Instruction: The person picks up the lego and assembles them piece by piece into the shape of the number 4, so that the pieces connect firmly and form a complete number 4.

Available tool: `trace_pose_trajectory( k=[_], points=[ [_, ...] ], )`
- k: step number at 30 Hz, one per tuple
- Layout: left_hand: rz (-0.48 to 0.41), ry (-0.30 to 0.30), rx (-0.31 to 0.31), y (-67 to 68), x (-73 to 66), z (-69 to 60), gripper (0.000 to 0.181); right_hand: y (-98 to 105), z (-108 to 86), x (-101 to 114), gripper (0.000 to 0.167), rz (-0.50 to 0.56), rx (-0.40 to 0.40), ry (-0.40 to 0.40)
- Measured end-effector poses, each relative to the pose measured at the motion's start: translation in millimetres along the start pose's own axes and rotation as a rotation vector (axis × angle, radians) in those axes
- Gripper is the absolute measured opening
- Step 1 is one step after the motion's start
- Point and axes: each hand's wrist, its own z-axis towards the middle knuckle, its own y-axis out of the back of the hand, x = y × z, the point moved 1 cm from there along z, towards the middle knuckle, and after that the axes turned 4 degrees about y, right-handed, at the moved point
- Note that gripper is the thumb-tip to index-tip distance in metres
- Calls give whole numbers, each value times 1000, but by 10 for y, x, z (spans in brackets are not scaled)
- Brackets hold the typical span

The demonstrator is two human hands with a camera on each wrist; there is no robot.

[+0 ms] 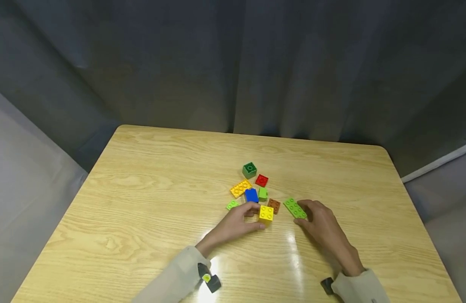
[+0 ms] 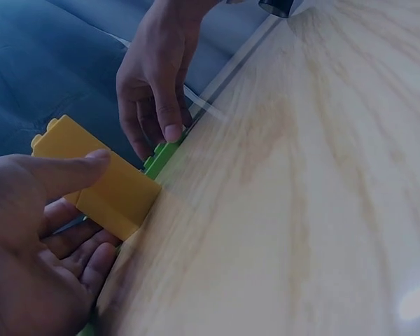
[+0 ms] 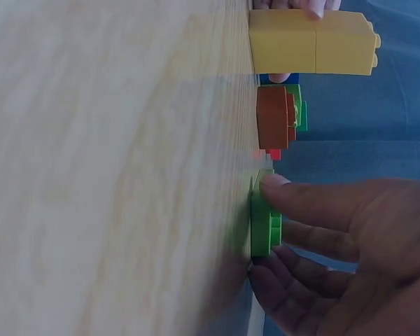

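A stack of two yellow toy bricks [image 1: 266, 213] stands upright on the table; a seam between them shows in the right wrist view. My left hand [image 1: 240, 221] pinches this stack, thumb on the near side and fingers on the far side. A flat light green brick [image 1: 295, 208] with two rows of studs lies on the table to the right. My right hand [image 1: 324, 225] grips its near right end between thumb and fingers [image 3: 315, 203]. Between the two hands sits a brown brick [image 1: 274, 205], touched by neither.
Beyond the hands lie a blue brick [image 1: 251, 195], a small green brick [image 1: 263, 194], an orange-yellow flat brick [image 1: 240, 188], a red brick [image 1: 261, 180] and a dark green brick [image 1: 250, 170]. Another light green piece [image 1: 232, 205] is beside the left fingers. Dark curtain [image 1: 233, 63] hangs behind the wooden table [image 1: 142, 202].
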Motion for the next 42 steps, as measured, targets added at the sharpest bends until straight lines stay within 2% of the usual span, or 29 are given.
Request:
trace_pose_trajectory(
  k=[6,11,15,20,28,36,42],
  points=[
    [-53,-79,15,-9,8,22,57,3,-8,13,49,-6,-6,-7],
    [-25,-43,-7,-9,12,-3,52,25,-31,49,47,4,-22,-16],
    [13,-22,-21,-12,4,-13,51,48,-55,96,45,42,-81,23],
    [51,-27,-30,-13,1,-14,51,41,-62,186,43,132,-156,103],
    [38,-42,-28,-52,11,18,48,55,-81,366,40,288,-214,177],
    [45,-55,-46,-63,20,8,51,16,-67,516,43,352,-188,275],
    [44,-97,-36,-56,39,3,52,-57,-56,589,44,354,-171,320]
  ],
)
